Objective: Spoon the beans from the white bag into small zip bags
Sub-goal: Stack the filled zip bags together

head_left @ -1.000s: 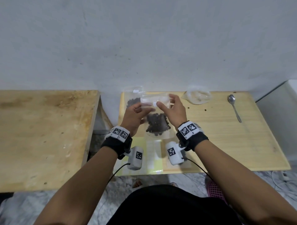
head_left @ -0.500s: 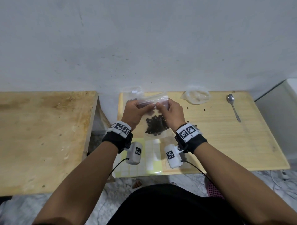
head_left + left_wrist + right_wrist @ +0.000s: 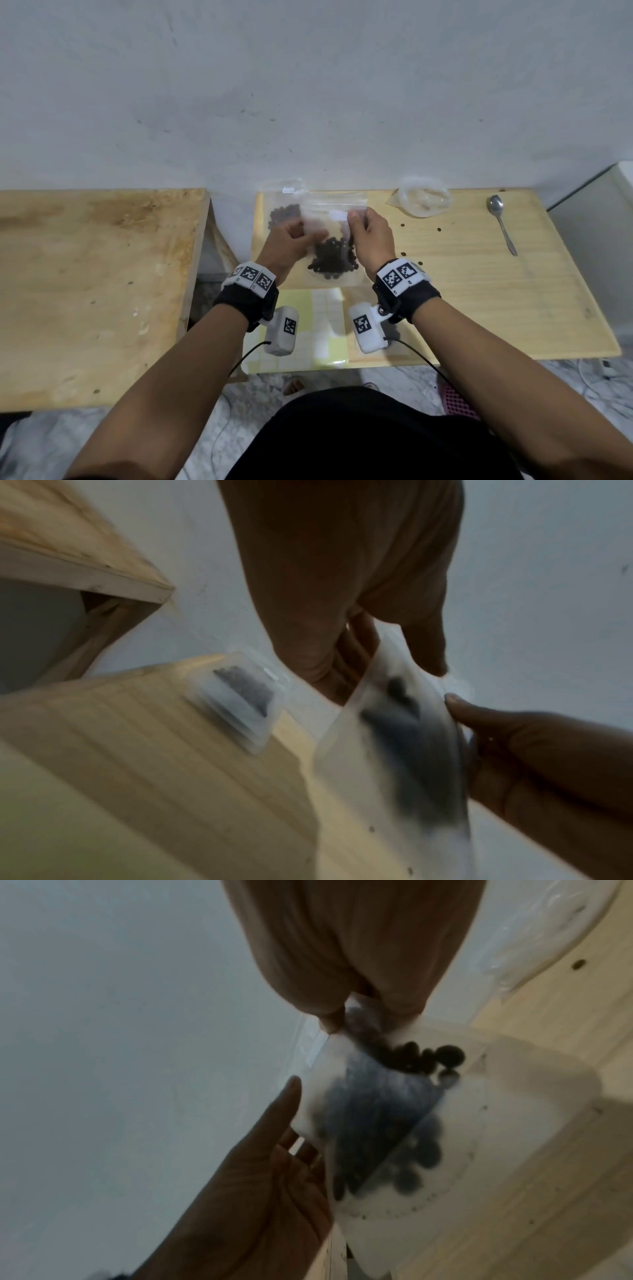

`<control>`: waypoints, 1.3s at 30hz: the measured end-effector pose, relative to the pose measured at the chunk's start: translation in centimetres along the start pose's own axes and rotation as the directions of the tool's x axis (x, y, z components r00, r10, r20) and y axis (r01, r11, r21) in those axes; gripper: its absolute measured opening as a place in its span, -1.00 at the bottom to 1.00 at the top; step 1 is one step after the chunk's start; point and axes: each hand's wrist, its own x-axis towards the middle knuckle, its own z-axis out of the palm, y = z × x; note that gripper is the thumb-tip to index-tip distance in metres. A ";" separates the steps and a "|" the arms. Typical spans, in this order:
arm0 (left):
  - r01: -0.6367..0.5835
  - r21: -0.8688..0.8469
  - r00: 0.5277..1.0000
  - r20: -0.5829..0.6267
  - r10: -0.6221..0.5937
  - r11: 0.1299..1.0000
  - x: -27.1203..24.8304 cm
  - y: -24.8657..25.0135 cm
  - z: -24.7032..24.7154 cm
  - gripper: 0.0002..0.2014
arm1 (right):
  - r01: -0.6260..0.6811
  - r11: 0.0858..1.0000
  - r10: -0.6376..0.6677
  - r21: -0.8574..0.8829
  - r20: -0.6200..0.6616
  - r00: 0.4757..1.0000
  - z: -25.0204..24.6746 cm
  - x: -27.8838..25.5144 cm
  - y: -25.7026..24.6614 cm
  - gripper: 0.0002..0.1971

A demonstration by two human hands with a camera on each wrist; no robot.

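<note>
Beans (image 3: 330, 258) sit low in the zip bag (image 3: 334, 219) you hold above the small table's (image 3: 445, 291) back left part, right hand (image 3: 371, 240) pinching its upper right edge, spoon (image 3: 500, 224) well apart near the right rim. From your left wrist, the left hand (image 3: 342, 593) has its fingers straight behind the bag's left edge, a filled bag (image 3: 240, 699) just beside. From your right wrist, thumb and fingers are clamped on the plastic.

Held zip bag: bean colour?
Black, in the zip bag; clearest in the head view.

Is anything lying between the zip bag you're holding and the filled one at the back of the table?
Nothing visible does. The held zip bag, pinched by the right hand, hangs just in front of the filled bag. Only the left hand sits beside that path; the spoon and white bag lie off right.
</note>
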 end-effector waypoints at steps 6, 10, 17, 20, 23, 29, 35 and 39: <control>0.063 0.206 0.998 -0.005 -0.063 0.977 -0.7 -3.3 -1.1 -0.81 | -0.098 0.995 0.098 -0.005 0.009 0.995 0.6 0.3 2.1 -0.66; 0.108 0.254 0.988 -0.135 -0.075 0.961 0.4 -5.0 -3.1 -0.74 | -0.117 0.962 0.145 -0.246 0.097 0.985 -0.4 -0.6 5.4 -0.72; 0.168 0.426 0.942 -0.334 -0.018 0.889 4.9 -4.8 -7.2 -0.59 | -0.286 0.620 0.393 -0.731 -0.026 0.919 -3.5 -4.4 11.6 -0.26; 0.200 0.503 0.938 -0.346 -0.016 0.841 7.0 -3.8 -8.1 -0.57 | -0.323 0.559 0.454 -0.763 -0.044 0.890 -3.8 -5.5 13.0 -0.18; 0.254 0.519 0.922 -0.385 -0.042 0.816 9.0 -3.3 -8.7 -0.54 | -0.378 0.586 0.501 -0.717 -0.047 0.864 -3.6 -5.7 13.9 -0.22; 0.300 0.589 0.905 -0.425 -0.028 0.750 11.1 -3.0 -8.8 -0.52 | -0.501 0.688 0.558 -0.525 -0.060 0.828 -3.4 -4.6 14.3 -0.28; 0.322 0.629 0.885 -0.466 0.012 0.707 11.6 -3.1 -8.4 -0.58 | -0.467 0.750 0.525 -0.468 -0.008 0.851 -3.4 -4.1 13.6 -0.76; 0.353 0.625 0.864 -0.503 0.013 0.696 10.9 -3.1 -8.6 -0.43 | -0.415 0.842 0.451 -0.344 0.029 0.892 -2.9 -3.3 12.3 -0.75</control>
